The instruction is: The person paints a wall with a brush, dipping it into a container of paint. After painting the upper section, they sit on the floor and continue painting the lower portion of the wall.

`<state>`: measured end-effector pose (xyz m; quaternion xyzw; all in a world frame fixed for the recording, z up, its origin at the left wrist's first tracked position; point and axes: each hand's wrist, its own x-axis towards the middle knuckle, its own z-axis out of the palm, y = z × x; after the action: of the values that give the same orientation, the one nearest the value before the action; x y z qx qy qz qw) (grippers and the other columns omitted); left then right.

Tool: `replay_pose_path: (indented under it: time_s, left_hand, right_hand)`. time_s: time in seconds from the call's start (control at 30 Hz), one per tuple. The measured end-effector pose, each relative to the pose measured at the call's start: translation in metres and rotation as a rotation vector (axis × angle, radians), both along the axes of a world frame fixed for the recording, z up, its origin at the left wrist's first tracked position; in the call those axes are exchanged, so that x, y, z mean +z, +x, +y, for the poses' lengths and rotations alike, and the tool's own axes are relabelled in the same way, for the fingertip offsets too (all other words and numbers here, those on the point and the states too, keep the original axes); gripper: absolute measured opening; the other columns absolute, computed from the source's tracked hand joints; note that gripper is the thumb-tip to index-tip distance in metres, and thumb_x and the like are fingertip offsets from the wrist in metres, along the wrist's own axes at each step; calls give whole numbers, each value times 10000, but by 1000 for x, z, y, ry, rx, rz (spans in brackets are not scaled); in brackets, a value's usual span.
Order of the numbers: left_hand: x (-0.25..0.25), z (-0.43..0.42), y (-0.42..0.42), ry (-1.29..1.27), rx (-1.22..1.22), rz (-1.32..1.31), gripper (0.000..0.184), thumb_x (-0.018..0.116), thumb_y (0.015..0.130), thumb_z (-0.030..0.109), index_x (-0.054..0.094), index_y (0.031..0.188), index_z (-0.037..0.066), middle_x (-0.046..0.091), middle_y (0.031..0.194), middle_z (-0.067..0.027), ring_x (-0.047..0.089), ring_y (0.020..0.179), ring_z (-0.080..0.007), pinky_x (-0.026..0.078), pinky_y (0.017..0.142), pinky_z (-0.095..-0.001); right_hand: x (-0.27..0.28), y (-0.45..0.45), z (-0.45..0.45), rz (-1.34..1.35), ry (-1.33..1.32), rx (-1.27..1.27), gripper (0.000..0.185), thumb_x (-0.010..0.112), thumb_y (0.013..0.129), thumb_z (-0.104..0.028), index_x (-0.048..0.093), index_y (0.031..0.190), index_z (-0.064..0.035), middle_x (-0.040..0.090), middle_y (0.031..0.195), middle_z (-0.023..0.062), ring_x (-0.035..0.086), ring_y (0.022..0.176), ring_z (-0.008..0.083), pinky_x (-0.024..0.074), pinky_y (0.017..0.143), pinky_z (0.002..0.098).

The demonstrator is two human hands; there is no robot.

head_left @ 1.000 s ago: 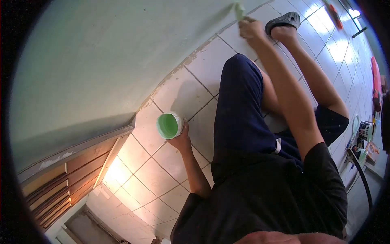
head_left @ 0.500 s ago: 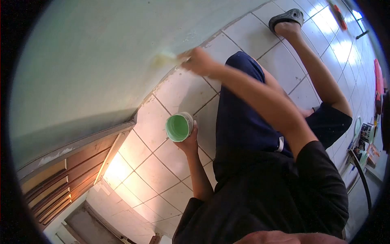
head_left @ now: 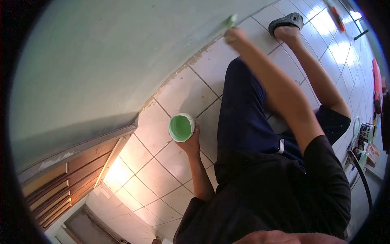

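My left hand (head_left: 191, 141) is wrapped round a white tub (head_left: 181, 127) with pale green paint inside, its open mouth facing me. It is held above the tiled floor, near the foot of the wall. My right hand (head_left: 235, 37) reaches far forward, closed round a paintbrush (head_left: 232, 20). The bristle end looks pale green and is at the lower part of the light green wall (head_left: 122, 53); motion blur hides whether it touches and how the fingers lie on the handle.
White floor tiles (head_left: 166, 191) run along the wall, with chipped paint at the joint. A slatted wooden door (head_left: 77, 171) stands at the left. My bent legs and a grey clog (head_left: 287, 22) are at the right. An orange-handled tool (head_left: 338, 19) lies farther off; several items lie at the far right.
My right hand has swept the paintbrush along the wall, forward and to the right in view. The tub in my left hand has shifted only slightly right.
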<state>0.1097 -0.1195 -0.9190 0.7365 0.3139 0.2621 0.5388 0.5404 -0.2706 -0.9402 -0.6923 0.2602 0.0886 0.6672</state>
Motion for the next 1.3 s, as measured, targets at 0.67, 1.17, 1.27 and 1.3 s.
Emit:
replay_pose_path:
  time_s: [0.67, 1.17, 1.27, 1.3]
  left_hand:
    - [-3, 5, 5, -1, -18, -25, 709, 924, 716, 73, 580, 1328, -22, 653, 1264, -127, 623, 1162, -238, 475, 1058, -390]
    - [-23, -3, 29, -62, -49, -84, 795, 904, 732, 14, 497, 1413, -41, 598, 1374, -176, 618, 1206, -280, 501, 1074, -431]
    - [-27, -2, 29, -4, -88, -78, 806, 888, 732, -4, 483, 1428, -37, 596, 1378, -178, 613, 1217, -291, 497, 1078, -443]
    - [-28, -2, 27, 4, -84, -67, 806, 888, 732, -4, 483, 1428, -37, 596, 1378, -178, 613, 1217, -291, 497, 1078, -443]
  right_hand:
    - [70, -23, -47, -141, -335, 942, 461, 707, 815, -61, 743, 1272, -105, 701, 781, 56, 557, 583, 102, 431, 484, 287]
    - [54, -69, 48, -37, -191, -59, 231, 651, 815, -30, 722, 1011, 70, 739, 923, 248, 746, 899, 344, 564, 770, 442]
    - [69, -135, 73, -65, -149, 183, 284, 660, 810, -50, 711, 1067, 59, 711, 1049, 302, 713, 1033, 429, 580, 848, 470]
    - [70, -152, 77, -27, -154, 360, 337, 648, 812, -43, 716, 1131, 40, 721, 1076, 288, 722, 1016, 416, 575, 864, 457]
